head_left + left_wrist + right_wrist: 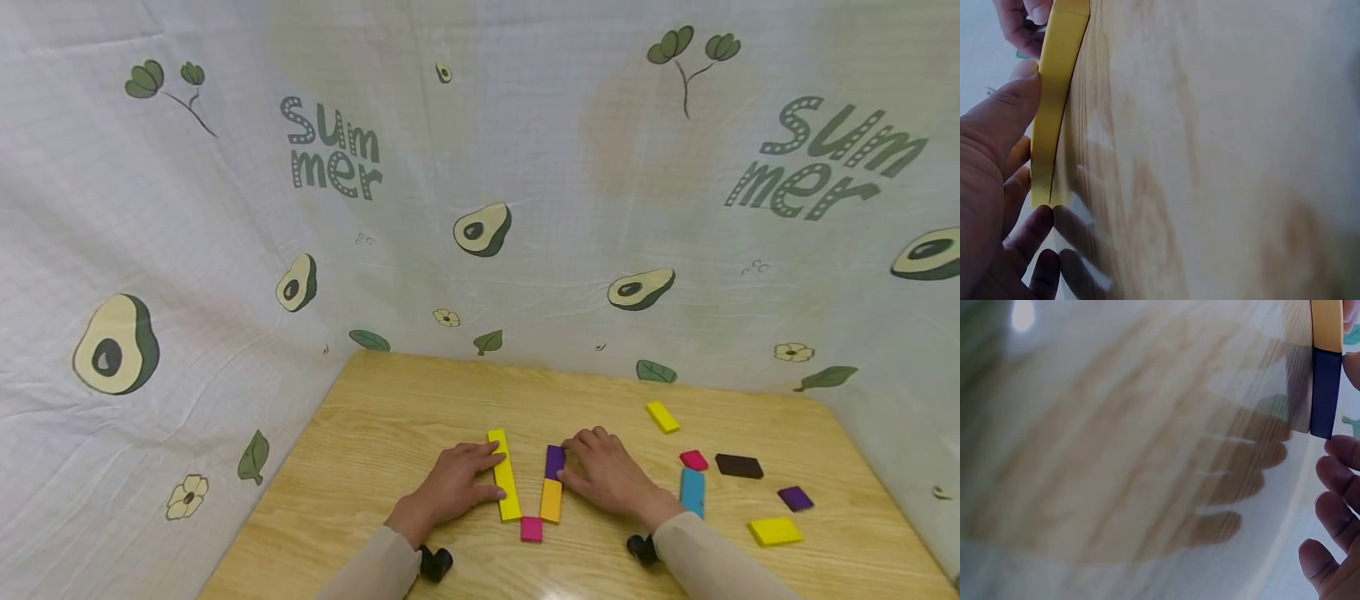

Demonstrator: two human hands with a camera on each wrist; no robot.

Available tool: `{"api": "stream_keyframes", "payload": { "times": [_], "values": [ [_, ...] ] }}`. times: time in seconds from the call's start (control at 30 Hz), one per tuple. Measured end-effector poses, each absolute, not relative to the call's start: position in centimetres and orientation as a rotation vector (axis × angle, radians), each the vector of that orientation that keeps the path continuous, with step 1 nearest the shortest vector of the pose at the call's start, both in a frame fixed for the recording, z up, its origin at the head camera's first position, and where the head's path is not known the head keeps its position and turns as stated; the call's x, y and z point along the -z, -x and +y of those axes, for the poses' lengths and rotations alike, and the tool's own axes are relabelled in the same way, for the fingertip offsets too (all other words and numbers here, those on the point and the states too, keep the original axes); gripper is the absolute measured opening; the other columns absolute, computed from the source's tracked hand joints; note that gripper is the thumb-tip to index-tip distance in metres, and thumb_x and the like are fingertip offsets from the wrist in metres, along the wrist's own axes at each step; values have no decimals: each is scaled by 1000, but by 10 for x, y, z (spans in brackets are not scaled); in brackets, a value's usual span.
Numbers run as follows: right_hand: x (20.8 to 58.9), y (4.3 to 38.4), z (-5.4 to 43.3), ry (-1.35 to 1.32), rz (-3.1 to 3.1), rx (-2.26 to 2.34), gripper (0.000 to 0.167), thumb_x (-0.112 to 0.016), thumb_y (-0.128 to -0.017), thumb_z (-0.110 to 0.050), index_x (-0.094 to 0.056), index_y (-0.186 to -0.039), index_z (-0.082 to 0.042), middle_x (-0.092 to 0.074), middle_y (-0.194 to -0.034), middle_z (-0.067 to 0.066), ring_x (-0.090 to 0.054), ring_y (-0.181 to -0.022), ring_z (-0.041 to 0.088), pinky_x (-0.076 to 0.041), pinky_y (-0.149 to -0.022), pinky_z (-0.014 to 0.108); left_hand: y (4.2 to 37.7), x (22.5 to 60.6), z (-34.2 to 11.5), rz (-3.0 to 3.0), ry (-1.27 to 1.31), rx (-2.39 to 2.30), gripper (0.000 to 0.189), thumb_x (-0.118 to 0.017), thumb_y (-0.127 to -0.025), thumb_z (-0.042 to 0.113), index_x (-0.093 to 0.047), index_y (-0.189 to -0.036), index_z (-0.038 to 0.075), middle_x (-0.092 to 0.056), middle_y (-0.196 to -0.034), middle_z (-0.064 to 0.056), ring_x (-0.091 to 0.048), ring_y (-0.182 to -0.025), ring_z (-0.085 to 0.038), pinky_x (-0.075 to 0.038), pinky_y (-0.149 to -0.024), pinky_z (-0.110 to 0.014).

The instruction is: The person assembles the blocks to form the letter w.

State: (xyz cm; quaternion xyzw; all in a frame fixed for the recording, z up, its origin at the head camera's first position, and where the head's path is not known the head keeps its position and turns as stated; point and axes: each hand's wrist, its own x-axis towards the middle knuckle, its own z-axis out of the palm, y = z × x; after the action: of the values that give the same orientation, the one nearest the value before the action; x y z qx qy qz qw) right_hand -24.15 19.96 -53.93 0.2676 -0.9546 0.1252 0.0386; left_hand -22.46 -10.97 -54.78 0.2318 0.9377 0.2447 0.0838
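My left hand rests at the left side of a long yellow strip, its thumb and fingertips touching it. In the left wrist view a seam crosses the yellow strip, and the fingers look loosely bent. Opposite, a purple block and an orange block lie end to end, slightly slanted. My right hand touches this row from the right; in the right wrist view its fingertips reach the far end of the purple block. A pink square lies at the near end between both rows.
Rightward on the wooden table lie two yellow blocks, a pink piece, a blue block partly behind the right forearm, a dark block and a purple piece. Printed cloth stands behind and beside the table.
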Motion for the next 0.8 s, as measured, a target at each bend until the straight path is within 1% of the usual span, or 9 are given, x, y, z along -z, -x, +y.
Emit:
{"api": "stream_keyframes", "payload": {
  "times": [0.37, 0.67, 0.8],
  "values": [
    [540, 242, 205, -800, -2920, -389, 46, -67, -102, -46, -69, -131, -10, -66, -127, 6, -57, -116, 27, -47, -103, 53, 223, 546, -108, 2822, -689, -701, 62, -70, -98, 54, -60, -152, 26, -49, -163, 6, -48, -146, -25, -37, -121, -54],
    [541, 240, 213, -772, -2924, -400, 48, -67, -102, -47, -69, -131, -10, -66, -126, 5, -57, -115, 25, -47, -102, 52, 223, 545, -108, 2829, -691, -703, 61, -70, -98, 54, -61, -151, 25, -50, -163, 5, -48, -146, -26, -37, -121, -55],
    [541, 239, 215, -771, -2918, -400, 46, -67, -102, -45, -70, -131, -10, -67, -125, 5, -58, -115, 25, -48, -101, 52, 223, 546, -109, 2829, -706, -728, 60, -68, -99, 54, -61, -151, 24, -50, -163, 4, -49, -145, -27, -37, -121, -55]
  ]
}}
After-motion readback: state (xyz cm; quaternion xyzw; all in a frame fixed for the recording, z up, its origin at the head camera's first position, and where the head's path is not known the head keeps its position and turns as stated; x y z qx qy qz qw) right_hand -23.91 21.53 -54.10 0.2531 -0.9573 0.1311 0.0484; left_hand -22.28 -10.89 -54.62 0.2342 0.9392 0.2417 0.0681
